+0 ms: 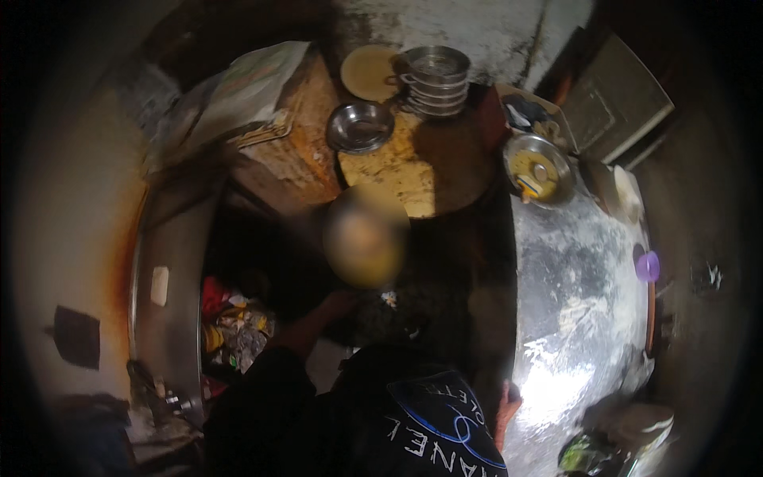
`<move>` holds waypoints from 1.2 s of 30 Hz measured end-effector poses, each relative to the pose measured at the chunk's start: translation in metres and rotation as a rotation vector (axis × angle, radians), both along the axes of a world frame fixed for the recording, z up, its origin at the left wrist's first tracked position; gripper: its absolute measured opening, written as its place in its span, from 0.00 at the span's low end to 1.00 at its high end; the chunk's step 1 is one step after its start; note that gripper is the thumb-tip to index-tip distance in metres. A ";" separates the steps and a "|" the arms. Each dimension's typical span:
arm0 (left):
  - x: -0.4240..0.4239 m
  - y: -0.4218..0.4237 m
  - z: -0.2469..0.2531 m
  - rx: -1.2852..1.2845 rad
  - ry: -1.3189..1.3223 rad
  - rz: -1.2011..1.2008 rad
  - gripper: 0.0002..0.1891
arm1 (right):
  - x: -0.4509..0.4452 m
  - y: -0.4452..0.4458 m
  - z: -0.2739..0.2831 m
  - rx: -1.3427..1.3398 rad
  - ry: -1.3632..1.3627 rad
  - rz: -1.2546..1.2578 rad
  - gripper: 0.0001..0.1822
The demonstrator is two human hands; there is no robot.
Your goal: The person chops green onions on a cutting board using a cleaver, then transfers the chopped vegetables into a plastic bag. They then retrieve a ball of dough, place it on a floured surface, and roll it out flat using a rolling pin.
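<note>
My left hand (341,304) reaches forward over the dark floor area; it is dim, and its fingers are hard to make out. Just beyond it is a round yellowish thing (365,238), too blurred to name. A small white flower-like piece (388,299) shows to the right of that hand. My right hand (506,411) is at the near left edge of a shiny metal counter (566,256). Beside its fingers sits a small dark thing (514,392), and whether they grip it is unclear. My dark top with printed lettering fills the bottom middle.
Ahead, a round yellowish surface (387,173) bears a steel bowl (357,134) and stacked steel pans (440,89). On the counter are a steel basin (554,155) with yellow contents and a purple cup (647,266). Crumpled wrappers (241,334) lie at lower left.
</note>
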State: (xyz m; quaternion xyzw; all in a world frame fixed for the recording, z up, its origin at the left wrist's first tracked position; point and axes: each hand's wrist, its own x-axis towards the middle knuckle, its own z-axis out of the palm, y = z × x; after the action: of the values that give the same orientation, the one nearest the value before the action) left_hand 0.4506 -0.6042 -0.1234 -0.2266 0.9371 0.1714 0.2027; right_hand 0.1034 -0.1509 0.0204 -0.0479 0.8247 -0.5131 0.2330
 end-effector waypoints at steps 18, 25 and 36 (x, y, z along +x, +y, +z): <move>0.131 -0.094 0.106 0.343 0.451 0.724 0.21 | 0.042 -0.165 -0.039 0.114 0.001 0.345 0.16; 0.083 -0.343 0.205 -0.177 0.853 0.628 0.23 | 0.130 -0.190 -0.160 0.363 -0.195 0.572 0.16; 0.061 -0.582 0.249 -0.624 0.453 0.483 0.31 | 0.121 -0.237 -0.222 -0.259 -0.335 0.833 0.14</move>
State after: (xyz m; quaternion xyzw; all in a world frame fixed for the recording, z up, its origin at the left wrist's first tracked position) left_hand 0.5118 -1.1857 0.1260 -0.4456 0.8850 -0.0316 -0.1310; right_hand 0.2244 -0.3881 -0.2017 -0.3203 0.6154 -0.4751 0.5413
